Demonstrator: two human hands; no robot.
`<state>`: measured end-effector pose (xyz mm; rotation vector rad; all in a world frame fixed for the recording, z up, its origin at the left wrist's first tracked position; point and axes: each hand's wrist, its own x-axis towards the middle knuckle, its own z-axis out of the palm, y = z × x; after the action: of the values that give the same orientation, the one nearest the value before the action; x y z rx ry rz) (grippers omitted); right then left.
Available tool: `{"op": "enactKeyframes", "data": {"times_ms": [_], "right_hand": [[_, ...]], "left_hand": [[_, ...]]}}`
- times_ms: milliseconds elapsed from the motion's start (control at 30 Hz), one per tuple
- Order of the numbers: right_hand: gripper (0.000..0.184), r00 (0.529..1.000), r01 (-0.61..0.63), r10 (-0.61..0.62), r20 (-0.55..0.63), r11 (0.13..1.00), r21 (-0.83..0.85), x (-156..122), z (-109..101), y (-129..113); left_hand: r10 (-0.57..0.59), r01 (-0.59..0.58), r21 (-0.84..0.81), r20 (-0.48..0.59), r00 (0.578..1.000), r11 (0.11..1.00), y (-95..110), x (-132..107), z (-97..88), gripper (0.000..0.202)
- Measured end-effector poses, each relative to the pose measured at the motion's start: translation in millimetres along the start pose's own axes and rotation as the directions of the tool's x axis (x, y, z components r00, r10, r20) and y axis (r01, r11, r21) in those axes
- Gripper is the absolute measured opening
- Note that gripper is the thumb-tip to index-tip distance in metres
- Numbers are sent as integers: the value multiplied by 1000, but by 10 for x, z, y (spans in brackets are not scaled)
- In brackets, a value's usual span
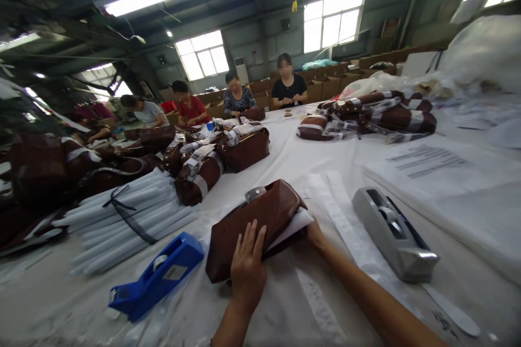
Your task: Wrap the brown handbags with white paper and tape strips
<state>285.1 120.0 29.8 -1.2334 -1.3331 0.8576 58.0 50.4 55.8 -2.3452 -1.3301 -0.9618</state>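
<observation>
A dark brown leather handbag (254,222) lies tilted on the white-covered table in front of me, with white padding (291,227) showing along its near right edge. My left hand (249,265) rests flat on the bag's near side, fingers stretched out. At the bag's right end is my right hand (313,232); its fingers go behind or under the bag and are hidden. A blue tape dispenser (158,276) stands left of the bag. To the right sits a grey tape dispenser (393,233).
Rolled white tubes tied with black ribbon (122,217) lie at left, near piled brown bags (246,149). More wrapped bags (378,116) lie at the back right. Plastic sheets (448,184) cover the right side. Several people sit across the table, one in black (288,89).
</observation>
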Motion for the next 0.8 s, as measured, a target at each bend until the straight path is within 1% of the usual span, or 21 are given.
{"op": "enactKeyframes", "data": {"times_ms": [33,67,100,133,167,200,233,267,300,400,467,533,567,600,633,667,700,733,767,800], "right_hand": [[64,999,-49,49,-6,996,71,-36,-90,-71],[65,992,-123,122,12,982,146,-74,-179,-151],[66,975,-224,217,53,946,235,-111,-263,-234],[67,939,-342,323,114,877,336,-145,-336,-314],[67,890,-454,417,182,788,416,-176,-397,-386],[65,843,-535,483,237,706,465,-203,-446,-444],[63,814,-576,515,267,660,482,-225,-483,-487],[59,804,-590,523,282,645,486,-241,-508,-516],[56,811,-582,513,282,650,489,-251,-523,-536],[58,862,-505,436,258,699,506,-224,-531,-611],[58,888,-458,395,236,707,539,-159,-528,-722],[60,906,-420,350,236,684,596,-81,-535,-877],[61,917,-397,320,238,671,626,-53,-541,-954],[61,927,-374,290,238,670,641,-41,-546,-1020],[59,933,-360,269,240,686,632,-56,-543,-1071],[55,930,-365,261,257,715,596,-101,-527,-1102],[53,915,-395,269,301,745,538,-180,-494,-1112],[53,882,-447,289,372,763,467,-291,-441,-1105],[57,830,-509,314,461,764,396,-426,-368,-1085],[62,764,-574,334,552,743,344,-576,-278,-1057]], "left_hand": [[28,-28,21,5,1000,999,37,-27,39,77],[53,-53,40,5,999,998,75,-58,79,75],[75,-74,55,-3,997,996,115,-92,120,73],[90,-88,67,-18,996,994,154,-129,159,72],[100,-98,74,-30,994,992,193,-166,194,70],[107,-104,76,-41,993,992,230,-200,224,67],[112,-109,74,-48,993,991,263,-228,248,65],[117,-113,69,-50,992,991,290,-247,264,63],[122,-118,63,-50,991,991,311,-256,273,61],[129,-127,39,-64,990,991,322,-201,251,60],[107,-108,-5,-95,990,994,281,-97,191,63],[26,-40,-102,-141,990,994,216,55,88,66],[-50,21,-176,-166,985,984,182,149,21,66],[-160,106,-265,-192,968,958,152,255,-55,65],[-302,211,-366,-210,930,906,128,371,-136,65],[-456,314,-475,-219,862,822,112,496,-220,64],[-600,388,-588,-215,771,710,106,626,-301,64],[-717,412,-702,-201,668,581,109,756,-376,63],[-802,382,-808,-175,572,449,120,879,-438,62],[-854,305,-894,-141,501,326,136,989,-486,60]]}}
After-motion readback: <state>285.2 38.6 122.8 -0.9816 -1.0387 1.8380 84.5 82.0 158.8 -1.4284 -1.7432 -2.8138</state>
